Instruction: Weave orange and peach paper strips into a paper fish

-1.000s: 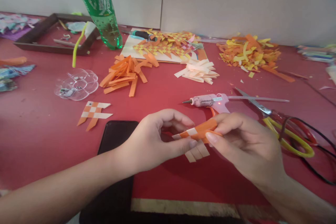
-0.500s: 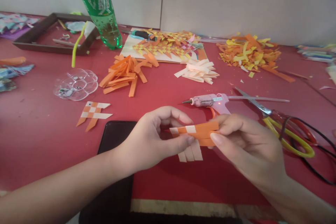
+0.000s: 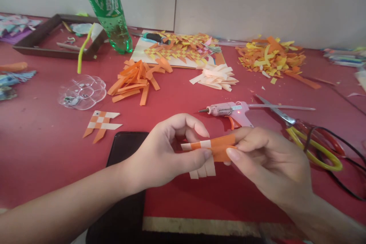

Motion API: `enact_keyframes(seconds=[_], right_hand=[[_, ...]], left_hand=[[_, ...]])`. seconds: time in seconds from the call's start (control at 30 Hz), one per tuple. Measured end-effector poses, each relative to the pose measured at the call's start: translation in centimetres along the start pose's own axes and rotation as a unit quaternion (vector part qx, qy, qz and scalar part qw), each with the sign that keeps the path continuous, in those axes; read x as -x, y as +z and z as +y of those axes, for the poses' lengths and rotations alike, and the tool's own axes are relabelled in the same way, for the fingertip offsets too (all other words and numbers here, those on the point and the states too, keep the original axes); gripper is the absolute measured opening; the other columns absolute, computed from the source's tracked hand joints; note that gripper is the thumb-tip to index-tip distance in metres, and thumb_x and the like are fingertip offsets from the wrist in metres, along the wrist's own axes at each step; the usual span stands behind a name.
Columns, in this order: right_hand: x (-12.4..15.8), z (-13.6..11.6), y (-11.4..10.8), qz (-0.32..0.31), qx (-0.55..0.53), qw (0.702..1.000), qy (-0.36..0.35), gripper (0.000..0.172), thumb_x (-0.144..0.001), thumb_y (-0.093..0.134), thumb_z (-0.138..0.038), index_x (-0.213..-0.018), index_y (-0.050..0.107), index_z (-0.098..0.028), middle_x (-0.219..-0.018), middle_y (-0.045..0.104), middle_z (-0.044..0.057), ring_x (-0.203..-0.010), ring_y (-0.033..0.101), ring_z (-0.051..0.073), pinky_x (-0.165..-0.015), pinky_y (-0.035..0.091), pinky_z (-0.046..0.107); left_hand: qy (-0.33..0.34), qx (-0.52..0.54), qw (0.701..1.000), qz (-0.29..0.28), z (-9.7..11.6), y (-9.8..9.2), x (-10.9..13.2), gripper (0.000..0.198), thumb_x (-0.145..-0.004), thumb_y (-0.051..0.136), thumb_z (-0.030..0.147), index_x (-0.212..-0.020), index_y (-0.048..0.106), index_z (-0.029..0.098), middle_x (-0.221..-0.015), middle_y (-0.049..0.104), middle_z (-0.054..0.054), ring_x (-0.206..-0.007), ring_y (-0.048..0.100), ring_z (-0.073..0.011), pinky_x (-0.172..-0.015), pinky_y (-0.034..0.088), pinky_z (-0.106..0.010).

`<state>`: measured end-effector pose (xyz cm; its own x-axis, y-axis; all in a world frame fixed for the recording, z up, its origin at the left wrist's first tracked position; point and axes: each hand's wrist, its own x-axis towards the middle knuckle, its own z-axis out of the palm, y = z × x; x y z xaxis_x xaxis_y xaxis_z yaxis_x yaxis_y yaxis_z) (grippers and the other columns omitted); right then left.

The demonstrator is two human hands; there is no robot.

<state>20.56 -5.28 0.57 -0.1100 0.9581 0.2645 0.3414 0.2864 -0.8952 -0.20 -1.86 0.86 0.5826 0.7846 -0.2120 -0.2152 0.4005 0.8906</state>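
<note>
Between my two hands is a piece of woven paper strips, orange crossed with cream, its cream ends hanging down. My left hand pinches its woven left part, the thumb in front and the other fingers curled behind. At the right, my right hand holds the loose orange ends between thumb and fingers. My fingers hide part of the weave. Left of my hands, a woven paper fish in orange and cream lies flat. Beyond them lie piles of orange strips and cream strips.
A pink glue gun and scissors with a black cord lie close to my right hand. A black phone-like slab is under my left arm. Farther back stand a green bottle, a frame, a clear dish and paper scraps.
Both hands and the woven paper have shifted slightly left. My right fingers have moved along the orange ends, which now sit closer together. Everything else on the table stays put.
</note>
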Motion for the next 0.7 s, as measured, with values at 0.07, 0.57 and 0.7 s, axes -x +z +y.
enact_keyframes(seconds=[0.07,0.57,0.7], right_hand=[[-0.1,0.0,0.0,-0.001,-0.003,1.0,-0.004,0.016,-0.081,0.066,-0.012,-0.075,0.056,-0.024,-0.081,0.065,-0.002,-0.057,0.062,0.008,-0.049,0.051,0.016],[-0.1,0.5,0.7,0.026,-0.016,0.999,-0.017,0.018,-0.08,0.069,-0.01,-0.082,0.059,-0.024,-0.082,0.069,-0.002,-0.066,0.068,0.01,-0.056,0.057,0.017],[0.1,0.4,0.7,0.02,-0.038,0.999,-0.002,0.02,-0.081,0.068,-0.009,-0.089,0.059,-0.026,-0.08,0.066,-0.002,-0.066,0.067,0.01,-0.059,0.059,0.019]], left_hand=[[0.007,-0.003,1.0,-0.006,0.0,0.0,0.0,0.019,-0.084,0.072,0.015,-0.092,0.056,0.02,-0.065,0.059,0.009,-0.052,0.062,-0.0026,-0.055,0.05,-0.011],[-0.064,-0.049,0.996,0.024,0.2,-0.2,-0.7,0.019,-0.075,0.08,0.029,-0.072,0.071,0.013,-0.072,0.076,-0.003,-0.066,0.07,-0.0114,-0.067,0.056,-0.02],[-0.072,-0.075,0.994,0.036,0.2,-0.3,-0.5,0.021,-0.074,0.08,0.031,-0.068,0.068,0.015,-0.072,0.076,-0.003,-0.068,0.071,-0.0132,-0.065,0.056,-0.02]])
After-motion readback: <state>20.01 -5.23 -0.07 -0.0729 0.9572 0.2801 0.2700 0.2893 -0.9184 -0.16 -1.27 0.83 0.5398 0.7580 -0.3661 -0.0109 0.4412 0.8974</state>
